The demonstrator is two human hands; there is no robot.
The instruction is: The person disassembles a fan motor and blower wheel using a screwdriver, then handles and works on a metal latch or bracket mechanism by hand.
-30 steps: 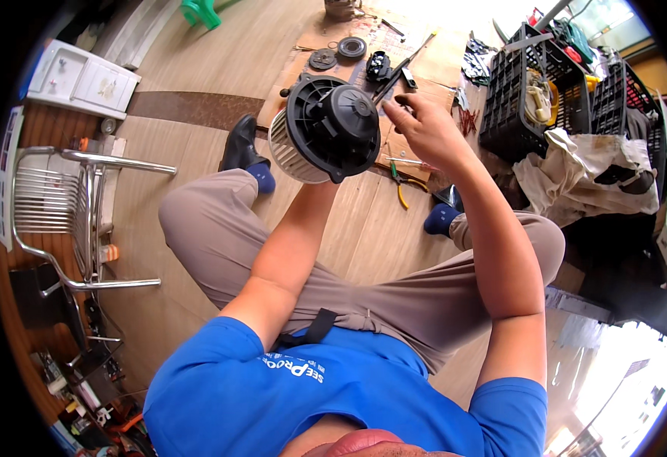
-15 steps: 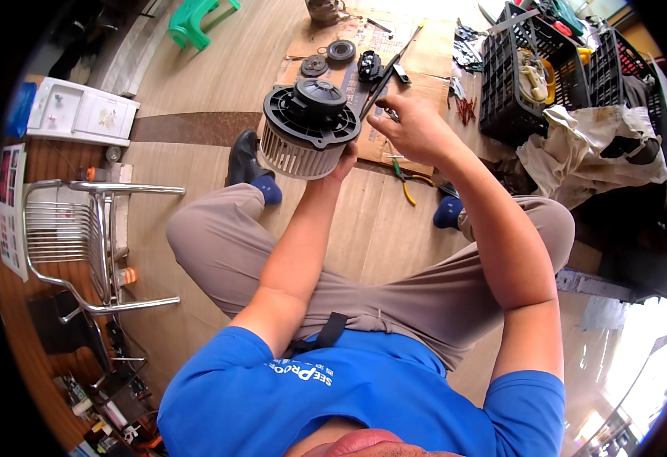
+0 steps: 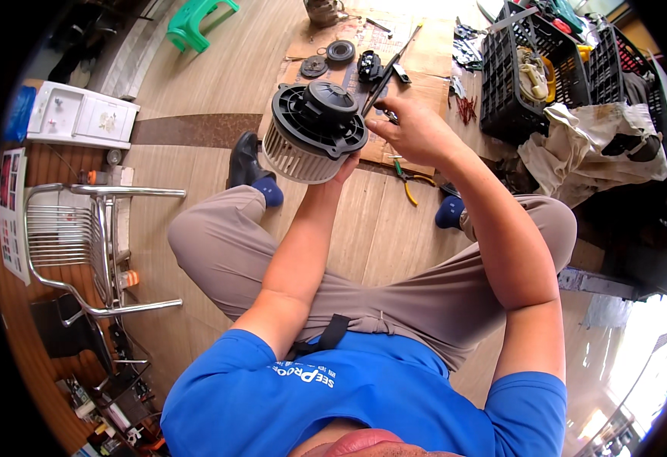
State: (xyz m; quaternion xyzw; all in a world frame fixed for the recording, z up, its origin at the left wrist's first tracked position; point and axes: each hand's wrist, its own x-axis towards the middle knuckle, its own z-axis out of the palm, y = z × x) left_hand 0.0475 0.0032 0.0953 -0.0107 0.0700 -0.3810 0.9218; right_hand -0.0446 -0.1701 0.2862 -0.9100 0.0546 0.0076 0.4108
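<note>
A blower motor point(image 3: 303, 135), with a round black flange on top and a pale ribbed fan wheel below, is held up by my left hand point(image 3: 346, 167). Most of the left fingers are hidden under and behind the wheel. My right hand point(image 3: 413, 131) hovers just right of the flange, its fingers curled and the thumb toward the motor. Something dark shows between its fingers, too small to make out. Past the right fingertips a long thin dark rod point(image 3: 394, 67) with a yellow tip slants over the cardboard point(image 3: 425, 84).
Round dark parts point(image 3: 340, 51) and a small black part point(image 3: 370, 65) lie on the cardboard. Pliers point(image 3: 405, 183) with yellow-and-green handles rest by its near edge. Black crates point(image 3: 512, 114) and a dirty cloth point(image 3: 577, 152) stand right; a metal chair point(image 3: 101, 251) and green stool point(image 3: 196, 23) are left.
The blower motor and my left hand have shifted slightly right and toward me. My right hand has barely moved.
</note>
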